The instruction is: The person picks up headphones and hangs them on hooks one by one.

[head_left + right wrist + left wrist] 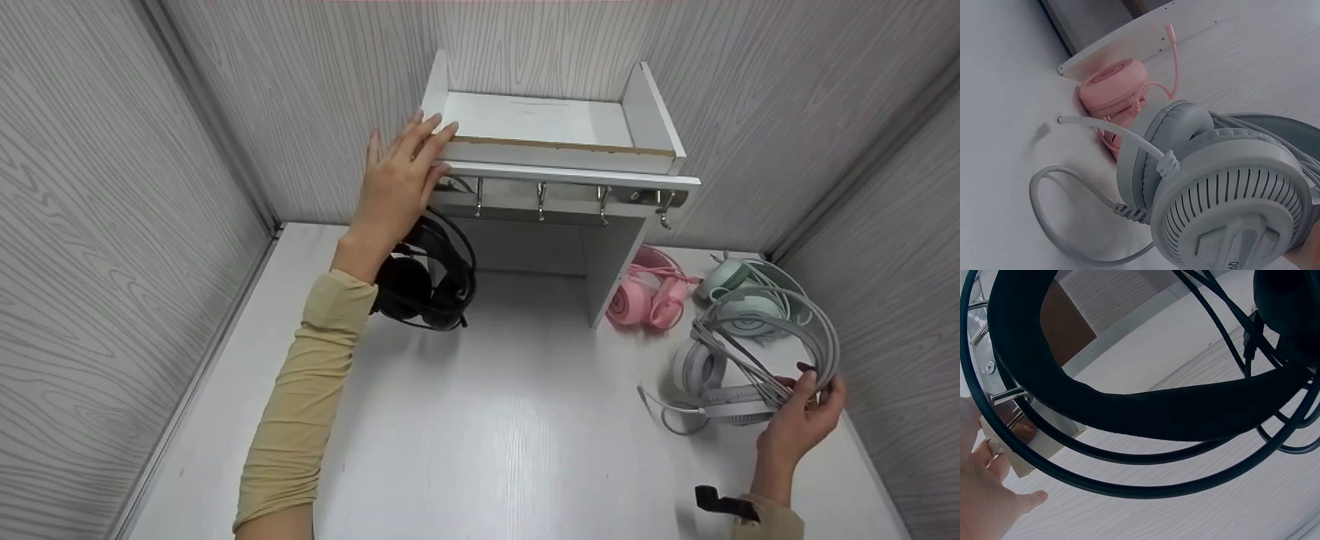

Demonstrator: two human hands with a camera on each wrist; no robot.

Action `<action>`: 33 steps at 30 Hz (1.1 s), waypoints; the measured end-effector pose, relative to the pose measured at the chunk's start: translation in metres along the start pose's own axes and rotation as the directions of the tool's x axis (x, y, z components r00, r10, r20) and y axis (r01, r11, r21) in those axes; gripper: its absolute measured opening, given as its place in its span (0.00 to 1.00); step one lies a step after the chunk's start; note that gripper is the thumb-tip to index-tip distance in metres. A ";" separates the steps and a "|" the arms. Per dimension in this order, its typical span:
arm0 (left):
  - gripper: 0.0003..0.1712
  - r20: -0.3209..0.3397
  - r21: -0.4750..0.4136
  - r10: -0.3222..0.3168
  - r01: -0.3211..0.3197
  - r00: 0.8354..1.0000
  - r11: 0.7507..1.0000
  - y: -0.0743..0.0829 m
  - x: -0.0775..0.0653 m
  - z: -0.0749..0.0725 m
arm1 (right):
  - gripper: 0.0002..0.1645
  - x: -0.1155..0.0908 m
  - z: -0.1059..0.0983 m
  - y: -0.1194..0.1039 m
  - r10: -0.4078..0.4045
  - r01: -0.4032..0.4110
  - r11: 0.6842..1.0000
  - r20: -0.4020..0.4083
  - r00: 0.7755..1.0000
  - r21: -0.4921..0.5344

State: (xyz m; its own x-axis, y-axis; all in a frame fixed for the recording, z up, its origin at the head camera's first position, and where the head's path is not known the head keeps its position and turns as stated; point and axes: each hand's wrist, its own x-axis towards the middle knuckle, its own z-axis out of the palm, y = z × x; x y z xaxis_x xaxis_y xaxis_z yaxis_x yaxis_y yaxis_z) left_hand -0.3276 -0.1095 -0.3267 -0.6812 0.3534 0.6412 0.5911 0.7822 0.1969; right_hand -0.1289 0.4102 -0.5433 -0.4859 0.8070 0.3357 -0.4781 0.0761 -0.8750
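My left hand (395, 184) rests on the left end of the white shelf rack (562, 171), fingers spread over its top board and edge. Just below it, black headphones (405, 289) with a looped cable hang from the leftmost hook; in the left wrist view their padded headband (1129, 415) crosses close to the camera. My right hand (804, 421) grips light grey headphones (739, 411) by the headband and bundled cable, at the right of the table. The right wrist view shows their slotted earcup (1230, 197) and bent microphone arm (1112, 128).
Pink headphones (634, 301) lie beside the rack's right side panel (616, 262). Pale green headphones (750, 315) sit behind the grey pair, near the right wall (892, 255). More metal hooks (541, 201) line the rack's front. The white table (480, 420) spreads out before it.
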 end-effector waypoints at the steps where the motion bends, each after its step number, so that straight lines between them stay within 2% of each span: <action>1: 0.29 0.001 -0.001 -0.001 0.001 1.000 1.000 0.000 0.000 0.000 | 0.21 0.000 0.000 -0.001 -0.003 0.003 1.000 0.009 1.000 0.023; 6: 0.29 0.002 -0.003 -0.003 0.003 1.000 1.000 0.000 0.000 0.001 | 0.21 -0.002 0.002 0.000 -0.019 0.015 0.995 0.043 0.999 0.099; 13: 0.29 0.002 -0.002 -0.003 0.003 1.000 1.000 0.000 0.000 0.001 | 0.21 -0.006 0.003 0.000 -0.028 0.018 0.994 0.096 0.995 0.105; 17: 0.29 -0.002 -0.001 -0.002 0.002 1.000 1.000 0.000 0.001 0.001 | 0.21 -0.010 0.006 -0.004 -0.031 0.018 0.989 0.091 0.995 0.144; 23: 0.28 -0.017 -0.002 0.006 -0.006 1.000 1.000 -0.001 0.001 0.002 | 0.21 -0.012 0.014 -0.009 -0.035 0.024 0.992 0.088 0.996 0.122; 28: 0.28 -0.016 -0.004 0.008 -0.008 1.000 1.000 -0.001 0.000 0.002 | 0.20 -0.015 0.019 -0.010 -0.091 0.083 0.994 0.119 0.989 0.071; 33: 0.29 -0.016 -0.010 0.009 -0.009 1.000 1.000 -0.001 0.001 0.002 | 0.20 -0.019 0.024 -0.011 -0.069 0.056 0.993 0.130 0.989 0.106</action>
State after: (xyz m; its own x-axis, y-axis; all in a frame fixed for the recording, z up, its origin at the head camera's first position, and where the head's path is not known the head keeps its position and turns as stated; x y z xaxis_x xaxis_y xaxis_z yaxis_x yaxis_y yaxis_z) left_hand -0.3293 -0.1088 -0.3280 -0.6687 0.3519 0.6550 0.6018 0.7735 0.1988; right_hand -0.1316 0.3803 -0.5320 -0.5426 0.7167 0.4380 -0.5794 0.0582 -0.8130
